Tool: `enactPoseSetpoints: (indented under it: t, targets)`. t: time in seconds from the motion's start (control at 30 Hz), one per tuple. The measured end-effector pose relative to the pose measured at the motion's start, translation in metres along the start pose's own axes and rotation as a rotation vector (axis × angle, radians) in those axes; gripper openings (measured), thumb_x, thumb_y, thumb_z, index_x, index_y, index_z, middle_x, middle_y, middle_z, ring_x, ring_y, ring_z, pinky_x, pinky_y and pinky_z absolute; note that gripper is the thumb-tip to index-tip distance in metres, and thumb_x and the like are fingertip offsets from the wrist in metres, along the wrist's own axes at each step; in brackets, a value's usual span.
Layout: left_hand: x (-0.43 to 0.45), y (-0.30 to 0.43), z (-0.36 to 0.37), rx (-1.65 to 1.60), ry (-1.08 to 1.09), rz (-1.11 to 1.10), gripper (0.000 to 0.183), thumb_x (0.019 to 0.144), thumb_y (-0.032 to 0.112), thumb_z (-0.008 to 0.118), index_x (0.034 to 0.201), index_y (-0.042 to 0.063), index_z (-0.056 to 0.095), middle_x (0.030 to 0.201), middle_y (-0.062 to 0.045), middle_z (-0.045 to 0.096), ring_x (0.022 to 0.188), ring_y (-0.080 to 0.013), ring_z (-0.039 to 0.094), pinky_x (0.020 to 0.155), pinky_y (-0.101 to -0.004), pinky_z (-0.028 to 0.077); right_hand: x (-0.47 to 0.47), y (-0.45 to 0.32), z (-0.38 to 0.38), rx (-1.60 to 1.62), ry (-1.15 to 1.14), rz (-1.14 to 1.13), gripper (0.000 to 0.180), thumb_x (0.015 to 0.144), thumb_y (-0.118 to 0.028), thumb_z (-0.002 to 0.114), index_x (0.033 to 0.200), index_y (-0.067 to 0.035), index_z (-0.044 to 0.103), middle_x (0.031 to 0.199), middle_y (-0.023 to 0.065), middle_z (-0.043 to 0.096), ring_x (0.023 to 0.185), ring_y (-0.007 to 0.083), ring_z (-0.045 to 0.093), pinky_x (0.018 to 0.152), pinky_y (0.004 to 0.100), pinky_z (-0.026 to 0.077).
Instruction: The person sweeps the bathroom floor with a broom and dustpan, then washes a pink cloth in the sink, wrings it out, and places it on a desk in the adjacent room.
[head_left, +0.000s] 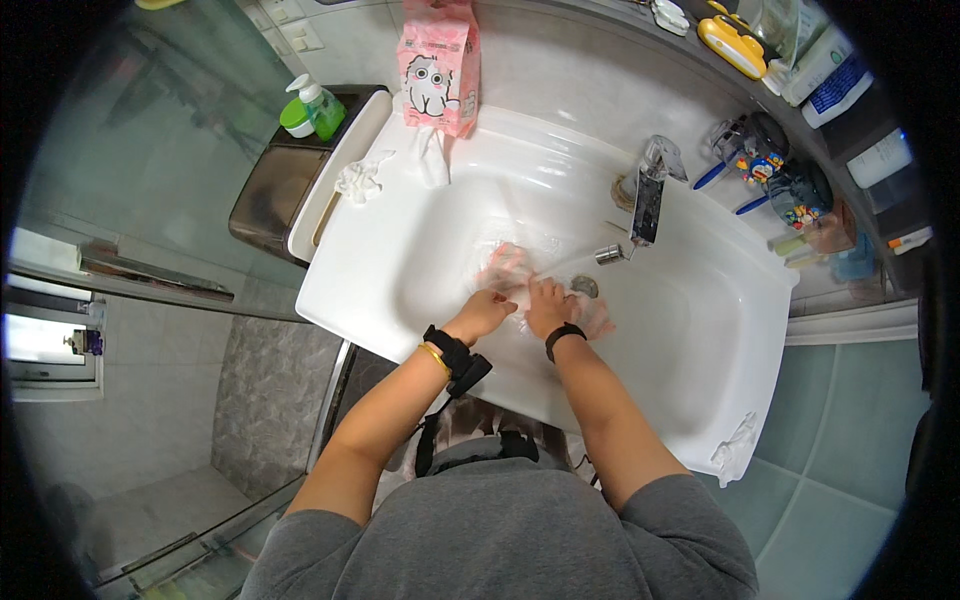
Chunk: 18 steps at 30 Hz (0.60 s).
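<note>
A wet, thin pink cloth (506, 266), partly see-through, lies in the basin of the white washbasin (705, 352). My left hand (480, 313) is curled at its near edge, thumb against the fingers. Over the cloth's middle rests my right hand (550, 306), and more pink shows at that hand's right side; what lies under the palm is hidden. Water runs leftward from the swivel spout (610, 255) of the chrome faucet (648, 202) onto the cloth. Just beyond my right hand is the round metal drain (584, 286).
Behind the basin stands a pink tissue pack (439, 82) with a tissue hanging out. A crumpled white tissue (362, 178) lies on the left ledge, another (736, 448) at the right corner. A green pump bottle (322, 109) tops the dark box (279, 195). Toiletries fill the shelf (750, 94).
</note>
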<state>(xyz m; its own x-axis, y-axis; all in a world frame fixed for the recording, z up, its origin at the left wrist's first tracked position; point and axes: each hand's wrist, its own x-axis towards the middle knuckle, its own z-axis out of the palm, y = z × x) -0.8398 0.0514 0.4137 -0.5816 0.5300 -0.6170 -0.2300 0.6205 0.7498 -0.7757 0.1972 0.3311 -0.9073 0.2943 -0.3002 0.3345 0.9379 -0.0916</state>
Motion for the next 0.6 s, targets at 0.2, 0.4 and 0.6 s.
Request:
enactPoseSetpoints:
  t: [0.2,0.4,0.6]
  targets:
    - [-0.005,0.008,0.0,-0.278,-0.109,-0.191,0.054,0.082,0.037,0.056,0.117,-0.002,0.043,0.101,-0.013,0.054,0.077,-0.0194,0.058,0.066,-0.0311,0.048,0.029,0.017,-0.03,0.711,0.114,0.074,0.052,0.071,-0.013,0.057,0.119,-0.001,0.039,0.115,0.0238,0.049,0.105,0.0365,0.05,0.086,0.0423,0.042]
    - [0.002,0.033,0.019,-0.816,-0.281,-0.423,0.079,0.078,0.067,0.04,0.121,0.001,0.038,0.108,-0.02,0.052,0.085,-0.0301,0.06,0.079,-0.0458,0.047,0.007,0.002,-0.076,0.964,0.532,0.136,0.066,0.066,-0.016,0.064,0.121,0.003,0.033,0.113,0.0259,0.049,0.104,0.0361,0.05,0.088,0.0406,0.041]
    - [0.028,0.051,0.038,-1.001,-0.409,-0.099,0.073,0.076,0.066,0.045,0.122,0.009,0.042,0.109,-0.013,0.055,0.09,-0.027,0.058,0.082,-0.0485,0.044,-0.032,0.002,-0.084,1.091,0.45,0.083,0.048,0.067,-0.017,0.064,0.106,0.006,0.048,0.097,0.0229,0.057,0.091,0.0336,0.057,0.078,0.0378,0.045]
